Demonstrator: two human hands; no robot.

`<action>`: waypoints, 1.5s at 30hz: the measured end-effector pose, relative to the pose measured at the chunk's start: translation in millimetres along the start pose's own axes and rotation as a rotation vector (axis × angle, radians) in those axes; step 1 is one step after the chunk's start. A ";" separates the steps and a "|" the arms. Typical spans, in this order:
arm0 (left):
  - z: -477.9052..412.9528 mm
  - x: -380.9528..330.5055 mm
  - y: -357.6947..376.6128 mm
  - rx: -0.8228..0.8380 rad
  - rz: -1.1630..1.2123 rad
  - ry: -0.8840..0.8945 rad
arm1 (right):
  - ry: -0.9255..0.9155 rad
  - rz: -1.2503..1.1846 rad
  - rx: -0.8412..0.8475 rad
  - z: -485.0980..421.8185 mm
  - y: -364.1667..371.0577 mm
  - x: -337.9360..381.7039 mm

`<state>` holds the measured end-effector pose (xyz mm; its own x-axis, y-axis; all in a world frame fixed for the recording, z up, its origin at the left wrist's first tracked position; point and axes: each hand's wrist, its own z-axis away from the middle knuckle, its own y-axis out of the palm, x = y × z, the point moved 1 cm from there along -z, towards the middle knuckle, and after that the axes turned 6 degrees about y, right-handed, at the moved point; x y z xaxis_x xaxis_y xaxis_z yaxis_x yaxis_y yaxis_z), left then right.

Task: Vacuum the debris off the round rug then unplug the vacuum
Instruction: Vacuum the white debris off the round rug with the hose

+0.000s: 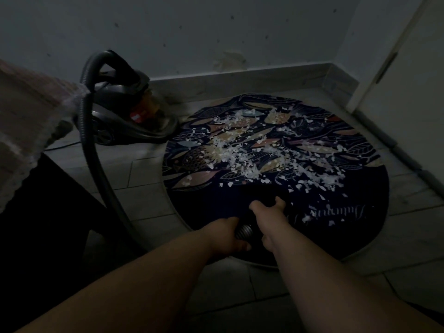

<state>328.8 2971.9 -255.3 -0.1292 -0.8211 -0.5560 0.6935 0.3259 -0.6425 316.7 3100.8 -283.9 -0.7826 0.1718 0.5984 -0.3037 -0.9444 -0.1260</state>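
Note:
A round dark rug (pixel 348 227) with a leaf pattern lies on the tiled floor. White paper-like debris (pixel 254 150) is scattered over its far and middle part. A dark canister vacuum (pixel 127 111) stands beyond the rug's left edge. Its ribbed hose (pixel 96 169) arcs up from the canister and runs down toward me. My left hand (pixel 228 236) grips the hose end (pixel 243 231) at the rug's near edge. My right hand (pixel 269 219) holds the dark wand part just ahead of it; the nozzle is lost in the dark.
A wall with a skirting board (pixel 240 78) runs behind the rug. A pale door or panel (pixel 408 68) stands at the right. A knitted blanket (pixel 26 121) and a dark piece of furniture (pixel 36 224) are at the left. A thin cable (pixel 62 146) lies beside the vacuum.

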 end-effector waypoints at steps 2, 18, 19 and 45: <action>-7.3 -6.0 0.2 0.007 -0.004 0.020 | -0.008 -0.034 -0.041 -4.2 -6.9 2.4; -38.2 -13.8 -4.7 0.011 0.011 0.024 | -0.030 -0.045 -0.070 -22.0 -16.9 20.4; -37.6 -11.7 -6.6 0.002 0.014 0.019 | -0.033 -0.034 -0.059 -22.4 -14.8 22.0; -3.2 20.2 -17.5 -0.074 0.050 -0.090 | -0.008 0.186 0.097 -3.5 28.1 27.9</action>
<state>311.7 2951.1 -257.0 -0.0293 -0.8403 -0.5414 0.6425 0.3991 -0.6541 284.5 3080.1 -273.5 -0.8158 -0.0098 0.5782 -0.1001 -0.9824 -0.1579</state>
